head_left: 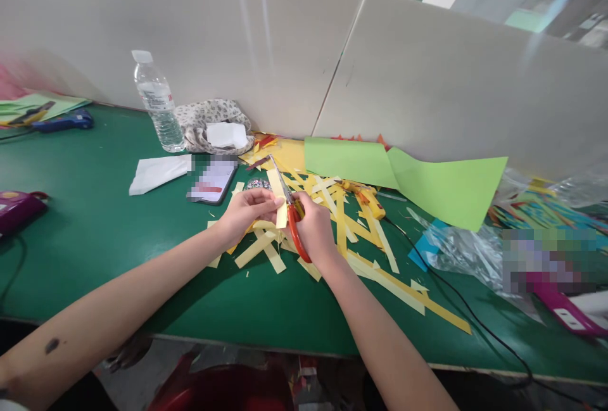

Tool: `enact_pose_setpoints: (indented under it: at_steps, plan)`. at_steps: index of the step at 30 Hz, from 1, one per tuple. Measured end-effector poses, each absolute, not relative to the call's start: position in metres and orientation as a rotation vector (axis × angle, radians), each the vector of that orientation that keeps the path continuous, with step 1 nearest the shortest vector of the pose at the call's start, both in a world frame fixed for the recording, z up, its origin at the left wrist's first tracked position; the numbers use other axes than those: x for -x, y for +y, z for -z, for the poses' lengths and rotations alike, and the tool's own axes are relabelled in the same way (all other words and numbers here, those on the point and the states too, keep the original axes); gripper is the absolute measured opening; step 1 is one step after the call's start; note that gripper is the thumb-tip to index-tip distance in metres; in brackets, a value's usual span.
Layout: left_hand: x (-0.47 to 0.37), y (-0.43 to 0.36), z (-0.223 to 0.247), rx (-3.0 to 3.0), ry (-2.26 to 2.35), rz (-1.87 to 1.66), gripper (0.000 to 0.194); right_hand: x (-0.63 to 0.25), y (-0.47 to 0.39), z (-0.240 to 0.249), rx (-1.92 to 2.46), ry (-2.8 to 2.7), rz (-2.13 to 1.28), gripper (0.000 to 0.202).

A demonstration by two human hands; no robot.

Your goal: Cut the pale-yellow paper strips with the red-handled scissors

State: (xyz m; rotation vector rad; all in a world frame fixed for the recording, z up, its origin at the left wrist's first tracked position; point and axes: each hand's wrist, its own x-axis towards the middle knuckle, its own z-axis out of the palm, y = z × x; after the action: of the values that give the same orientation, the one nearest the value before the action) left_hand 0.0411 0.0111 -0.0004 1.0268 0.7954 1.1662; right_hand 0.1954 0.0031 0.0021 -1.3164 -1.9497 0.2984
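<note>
My left hand (pixel 254 209) pinches a short pale-yellow paper strip (pixel 277 190), held upright above the table. In my right hand (pixel 314 224) is a pair of scissors (pixel 295 233) with red-orange handles, its blades pointing up and away along the strip's right edge. Whether the blades touch the paper I cannot tell. Beneath and around both hands lie many loose yellow paper strips (pixel 259 248), crossing one another. A small patch of something glittery (pixel 259 184) shows just behind my left fingers, partly hidden.
On the green table (pixel 118 227) stand a water bottle (pixel 159 104) and a patterned cloth (pixel 209 113), with a phone (pixel 216 180) in front. Green paper sheets (pixel 351 161) lean at the back. A yellow glue gun (pixel 370 201) trails a black cord (pixel 441 278) rightward, past clear plastic (pixel 465 252).
</note>
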Motion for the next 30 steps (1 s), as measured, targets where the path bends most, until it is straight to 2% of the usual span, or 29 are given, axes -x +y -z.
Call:
enact_pose_setpoints:
  at_steps: [6,15,24,30]
  plan:
    - [-0.026,0.025,-0.001,-0.946,0.959,-1.390,0.019,-0.203,0.007,-0.007,1.295,-1.644,-0.532,0.026]
    - [-0.035,0.020,0.004,-0.963,0.996,-1.279,0.023,-0.191,0.003,-0.005,1.190,-1.594,-0.835,0.027]
    - [-0.026,0.028,0.004,-0.849,1.000,-1.323,0.023,-0.193,0.009,-0.003,1.228,-1.505,-0.856,0.029]
    - [-0.031,0.025,0.004,-0.982,0.959,-1.116,0.020,-0.192,0.008,-0.003,1.177,-1.515,-0.831,0.029]
